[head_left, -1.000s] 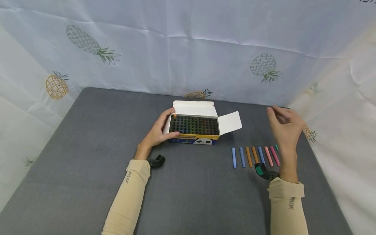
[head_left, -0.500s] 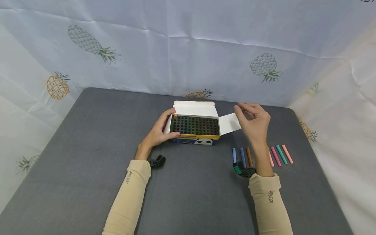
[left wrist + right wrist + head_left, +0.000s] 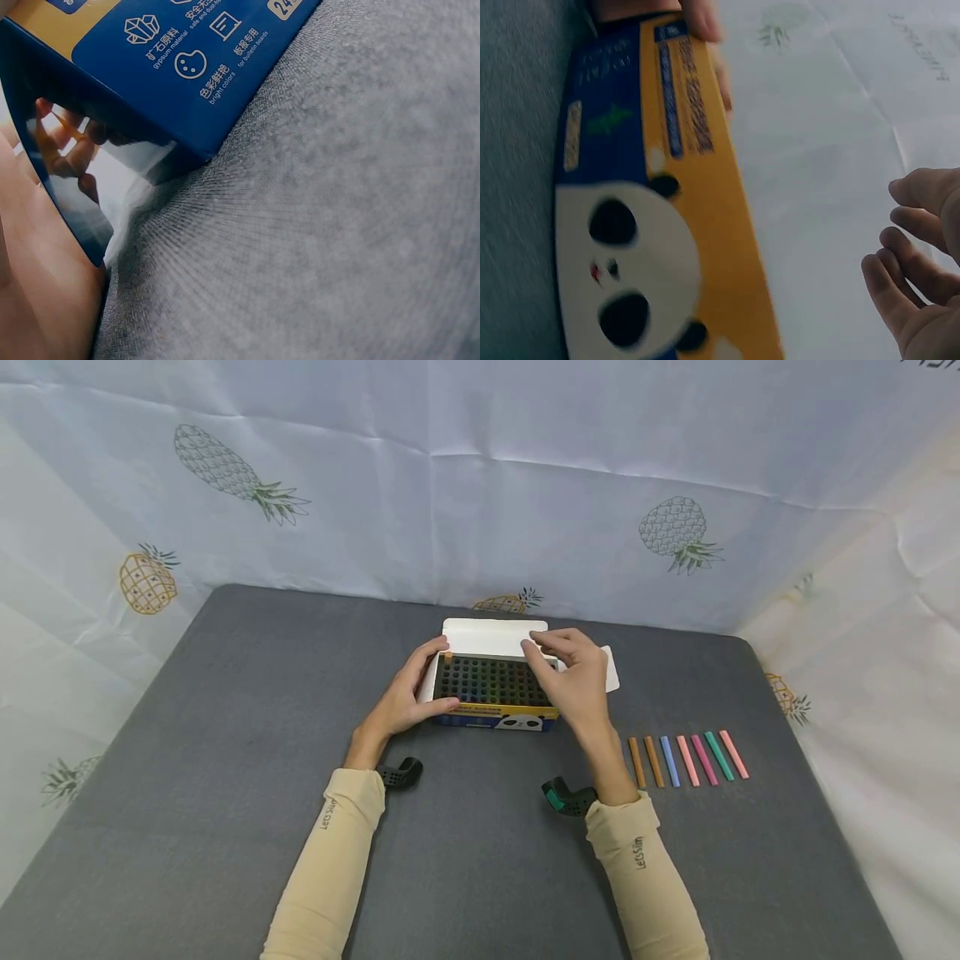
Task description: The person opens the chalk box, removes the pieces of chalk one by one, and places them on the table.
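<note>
A blue and yellow chalk box [image 3: 491,718] with a panda on its front stands with its lid and side flap folded out. Rows of dark holes fill its top, and an orange chalk stick [image 3: 447,657] pokes out at the back left corner. My left hand [image 3: 405,693] grips the box's left end, thumb along the front and fingers behind. Above the box's right end hovers my right hand [image 3: 573,681], fingers loosely bent. In the right wrist view nothing shows between the fingertips [image 3: 904,187] of that hand, which are apart from the box.
To the right of the box, several chalk sticks [image 3: 691,761] in brown, blue, pink, magenta and green lie in a row on the grey table [image 3: 225,760]. My right forearm hides the row's left end. A pineapple-print cloth [image 3: 420,527] hangs behind the table.
My right hand has moved left from the table's right side to over the box, uncovering the right-hand chalk sticks. My left hand keeps its grip on the box.
</note>
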Demonstrator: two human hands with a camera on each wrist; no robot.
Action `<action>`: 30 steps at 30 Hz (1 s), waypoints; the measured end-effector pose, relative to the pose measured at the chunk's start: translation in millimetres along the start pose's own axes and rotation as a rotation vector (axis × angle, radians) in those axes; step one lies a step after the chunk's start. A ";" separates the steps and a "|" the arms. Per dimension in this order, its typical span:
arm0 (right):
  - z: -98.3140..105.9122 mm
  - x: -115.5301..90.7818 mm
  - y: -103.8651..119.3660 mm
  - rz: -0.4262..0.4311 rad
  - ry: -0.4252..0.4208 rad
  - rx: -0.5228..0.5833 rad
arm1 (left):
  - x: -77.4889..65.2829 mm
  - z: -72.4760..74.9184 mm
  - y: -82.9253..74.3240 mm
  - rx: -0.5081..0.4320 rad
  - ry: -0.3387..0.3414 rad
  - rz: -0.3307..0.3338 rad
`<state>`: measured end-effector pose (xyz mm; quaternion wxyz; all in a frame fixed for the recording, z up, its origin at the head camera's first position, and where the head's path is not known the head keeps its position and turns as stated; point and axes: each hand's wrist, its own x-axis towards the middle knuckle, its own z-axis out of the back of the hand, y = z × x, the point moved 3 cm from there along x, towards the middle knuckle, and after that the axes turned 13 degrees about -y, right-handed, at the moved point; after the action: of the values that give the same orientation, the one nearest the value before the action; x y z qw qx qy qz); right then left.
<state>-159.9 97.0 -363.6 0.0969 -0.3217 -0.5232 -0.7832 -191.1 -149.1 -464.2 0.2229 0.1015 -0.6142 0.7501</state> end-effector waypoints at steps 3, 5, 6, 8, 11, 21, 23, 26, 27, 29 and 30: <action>-14.5 -3.5 1.8 0.010 0.042 -0.004 | -0.1 -0.1 0.7 -0.002 0.000 -0.003; -22.0 -5.2 3.0 0.027 0.060 -0.021 | 0.3 -0.4 1.0 -0.002 0.002 -0.005; -25.1 -5.8 3.7 0.033 0.066 -0.027 | 0.5 -0.5 1.3 -0.001 0.002 -0.005; -30.2 -7.0 4.8 0.039 0.075 -0.029 | 1.0 -0.7 1.7 0.001 0.003 -0.006; -37.4 -8.1 5.9 0.039 0.089 -0.027 | 1.8 -0.7 1.8 0.001 0.003 -0.009; -69.8 -13.7 3.7 -0.007 0.198 -0.035 | -0.7 0.4 2.3 -0.004 0.001 -0.009; -75.2 -14.5 3.4 -0.013 0.210 -0.042 | -0.5 0.4 2.4 -0.012 0.003 -0.023; -81.6 -15.8 2.6 -0.024 0.221 -0.047 | 0.3 0.3 3.2 -0.022 0.005 -0.038; -83.5 -16.0 2.2 -0.025 0.224 -0.049 | 0.5 0.3 3.5 -0.023 0.005 -0.042; -87.0 -16.0 1.5 -0.024 0.226 -0.054 | 0.9 0.8 4.3 -0.021 0.003 -0.046; -88.8 -16.0 1.0 -0.019 0.226 -0.058 | 1.0 1.1 4.5 -0.022 0.004 -0.046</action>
<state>-182.8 15.3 -394.3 0.1383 -0.2289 -0.4892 -0.8301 -194.2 -150.6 -467.4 0.2422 0.1117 -0.6195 0.7383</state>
